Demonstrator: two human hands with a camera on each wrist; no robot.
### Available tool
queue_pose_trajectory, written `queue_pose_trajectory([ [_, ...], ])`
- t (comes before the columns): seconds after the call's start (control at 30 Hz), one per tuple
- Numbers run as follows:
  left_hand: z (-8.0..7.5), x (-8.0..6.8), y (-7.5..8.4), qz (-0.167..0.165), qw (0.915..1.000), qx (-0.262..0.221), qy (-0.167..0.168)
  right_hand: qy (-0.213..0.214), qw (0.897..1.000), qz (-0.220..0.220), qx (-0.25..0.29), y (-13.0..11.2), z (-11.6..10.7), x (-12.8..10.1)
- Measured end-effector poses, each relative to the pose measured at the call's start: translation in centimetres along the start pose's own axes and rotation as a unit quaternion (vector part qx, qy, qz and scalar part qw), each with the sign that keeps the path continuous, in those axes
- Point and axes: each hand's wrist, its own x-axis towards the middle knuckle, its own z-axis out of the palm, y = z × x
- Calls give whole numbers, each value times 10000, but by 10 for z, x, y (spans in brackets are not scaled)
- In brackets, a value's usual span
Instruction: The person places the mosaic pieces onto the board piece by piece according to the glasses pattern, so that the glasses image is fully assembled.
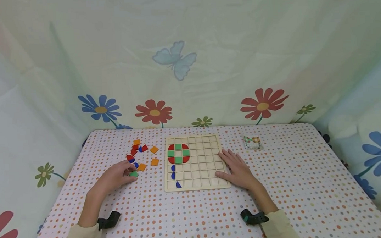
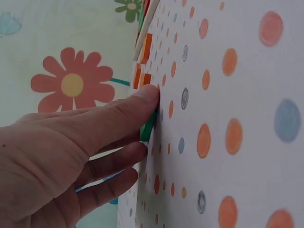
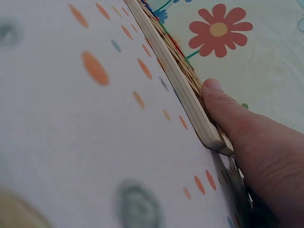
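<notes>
L hand [image 1: 117, 175] pinches green tile [image 1: 133, 174]; R hand [image 1: 235, 165] flat on board [image 1: 193, 161].

Soft, even light fills the head view; shadows are faint, only thin ones under the left hand [image 1: 116, 176] and right hand [image 1: 236, 166], and there is no glare. The backdrop bows at the frame edges. Both wrist views are dimmer and greyer. In the right wrist view the cloth nearest the lens blurs, while the thumb [image 3: 223, 107] stays sharp.

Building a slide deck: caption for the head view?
Left hand pinches a green tile while right hand rests flat on the wooden grid board.
</notes>
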Motion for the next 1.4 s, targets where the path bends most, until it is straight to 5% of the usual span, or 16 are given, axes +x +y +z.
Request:
queue_pose_trajectory([
  [0.8,-4,-3,14,46,9999,116,68,8,9997,-215,103,2,-3,-2],
  [1.4,-3,-5,16,28,9997,238,36,-591,9971,-422,-229,3,-7,-4],
])
